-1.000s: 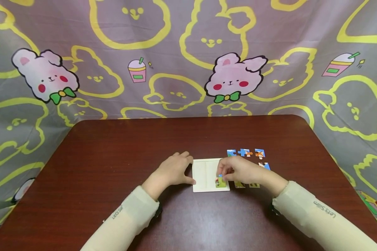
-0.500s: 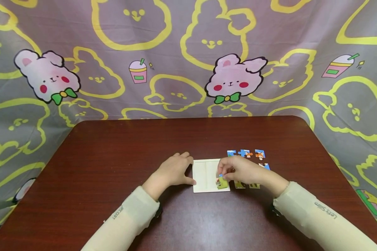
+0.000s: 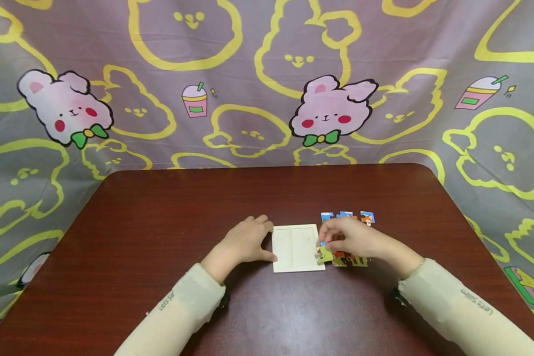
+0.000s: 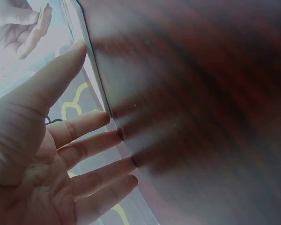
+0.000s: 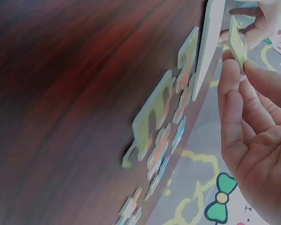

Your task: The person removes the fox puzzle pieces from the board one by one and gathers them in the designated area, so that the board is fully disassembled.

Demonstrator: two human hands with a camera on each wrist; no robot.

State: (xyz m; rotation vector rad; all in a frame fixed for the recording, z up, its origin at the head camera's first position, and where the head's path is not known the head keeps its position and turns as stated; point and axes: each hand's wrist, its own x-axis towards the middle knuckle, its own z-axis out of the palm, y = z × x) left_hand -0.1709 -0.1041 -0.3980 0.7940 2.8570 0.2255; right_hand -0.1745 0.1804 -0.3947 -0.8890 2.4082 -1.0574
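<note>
A pale square puzzle tray (image 3: 295, 249) with a raised rim lies on the table, nothing set in it. My left hand (image 3: 245, 241) rests at its left side, fingers extended, thumb and fingertips at the edge; the left wrist view shows this hand (image 4: 61, 136) with straight fingers. My right hand (image 3: 351, 237) pinches a green jigsaw piece (image 3: 325, 253) between thumb and fingers, over the tray's right edge. In the right wrist view the held piece (image 5: 237, 44) stands tilted, clear of the table. More jigsaw pieces (image 3: 359, 261) lie right of the tray, partly hidden under my right hand.
The dark brown wooden table (image 3: 182, 207) reaches back to a patterned cloth (image 3: 249, 84) hung behind it. Blue-topped pieces (image 3: 367, 217) lie in a row behind my right hand.
My right hand has lifted the green jigsaw piece from the tray's lower right corner and moved it a little to the right. My left hand has stayed in place.
</note>
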